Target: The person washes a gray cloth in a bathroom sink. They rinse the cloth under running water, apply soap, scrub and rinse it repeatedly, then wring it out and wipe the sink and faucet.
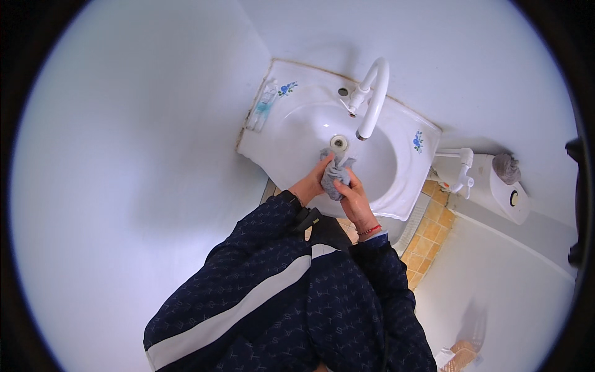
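A crumpled grey cloth (335, 180) is held between both my hands, above the near side of a white ceramic washbasin (297, 135). My left hand (316, 177) grips it from the left, with the thumb along its upper part. From the right, my right hand (355, 195) has its thumb pressed on the cloth and its fingers partly hidden behind it. Just beyond the cloth lies the round drain (339, 143). A white gooseneck faucet (380, 97) arches over the basin, its spout ending to the right of the drain.
A clear plastic packet (262, 106) rests on the basin's left ledge. On the right, a white wall tap (463, 174) sticks out beside a white tank (502, 190) topped with a dark bunched cloth (506, 168). A pinkish plastic basket (460, 357) is at lower right.
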`<state>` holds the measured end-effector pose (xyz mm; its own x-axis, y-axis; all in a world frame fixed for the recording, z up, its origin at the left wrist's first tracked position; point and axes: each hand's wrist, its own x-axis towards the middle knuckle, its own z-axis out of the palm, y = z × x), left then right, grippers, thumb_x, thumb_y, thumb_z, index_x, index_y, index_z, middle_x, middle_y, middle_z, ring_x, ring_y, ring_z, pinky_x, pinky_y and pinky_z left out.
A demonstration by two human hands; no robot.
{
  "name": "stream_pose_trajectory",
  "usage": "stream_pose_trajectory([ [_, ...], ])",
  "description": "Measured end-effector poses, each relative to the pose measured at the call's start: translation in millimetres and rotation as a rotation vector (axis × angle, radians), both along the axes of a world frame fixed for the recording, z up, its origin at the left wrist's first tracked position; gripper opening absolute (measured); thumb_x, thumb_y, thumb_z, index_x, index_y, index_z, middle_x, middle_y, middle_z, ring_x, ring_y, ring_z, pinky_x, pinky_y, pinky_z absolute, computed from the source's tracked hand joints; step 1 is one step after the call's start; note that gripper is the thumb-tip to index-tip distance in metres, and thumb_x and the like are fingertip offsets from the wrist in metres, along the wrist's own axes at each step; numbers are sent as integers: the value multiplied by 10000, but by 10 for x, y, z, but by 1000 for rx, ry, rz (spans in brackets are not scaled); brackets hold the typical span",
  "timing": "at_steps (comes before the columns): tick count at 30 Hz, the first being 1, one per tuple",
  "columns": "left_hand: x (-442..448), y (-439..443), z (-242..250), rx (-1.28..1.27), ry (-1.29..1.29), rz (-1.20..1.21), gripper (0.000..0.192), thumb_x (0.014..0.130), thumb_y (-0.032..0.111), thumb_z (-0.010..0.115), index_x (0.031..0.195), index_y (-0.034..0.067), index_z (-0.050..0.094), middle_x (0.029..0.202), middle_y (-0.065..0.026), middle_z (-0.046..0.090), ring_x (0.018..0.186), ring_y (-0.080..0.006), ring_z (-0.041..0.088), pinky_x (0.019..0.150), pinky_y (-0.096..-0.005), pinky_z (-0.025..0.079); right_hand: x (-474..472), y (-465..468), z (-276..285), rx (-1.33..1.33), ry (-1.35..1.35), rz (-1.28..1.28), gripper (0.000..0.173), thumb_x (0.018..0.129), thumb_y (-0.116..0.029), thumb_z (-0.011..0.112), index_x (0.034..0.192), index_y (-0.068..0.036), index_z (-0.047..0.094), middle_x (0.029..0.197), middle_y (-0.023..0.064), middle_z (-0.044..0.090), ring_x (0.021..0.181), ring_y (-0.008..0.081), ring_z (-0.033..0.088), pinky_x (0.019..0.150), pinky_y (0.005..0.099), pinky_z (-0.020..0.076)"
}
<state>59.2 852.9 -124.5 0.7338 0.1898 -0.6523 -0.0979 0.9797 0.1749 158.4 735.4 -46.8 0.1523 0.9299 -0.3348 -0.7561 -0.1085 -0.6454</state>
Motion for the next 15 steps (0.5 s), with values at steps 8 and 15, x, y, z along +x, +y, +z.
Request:
stream_pose_trajectory([
  [8,-61,-54,92,-147,60,71,355,938,226,434,1176,0,568,1182,-123,616,1105,-251,588,1018,-436,434,578,40,-853,-228,194,-444,373,929,-358,600,1141,-52,573,1111,85,639,1051,227,604,938,395,466],
  [15,-104,-105,253,-199,0,116,403,949,277,364,1201,35,565,1188,-110,614,1109,-251,585,1007,-440,439,457,256,-898,-365,483,-150,470,899,-498,575,1129,-88,585,1108,89,643,1031,264,616,940,440,476],
])
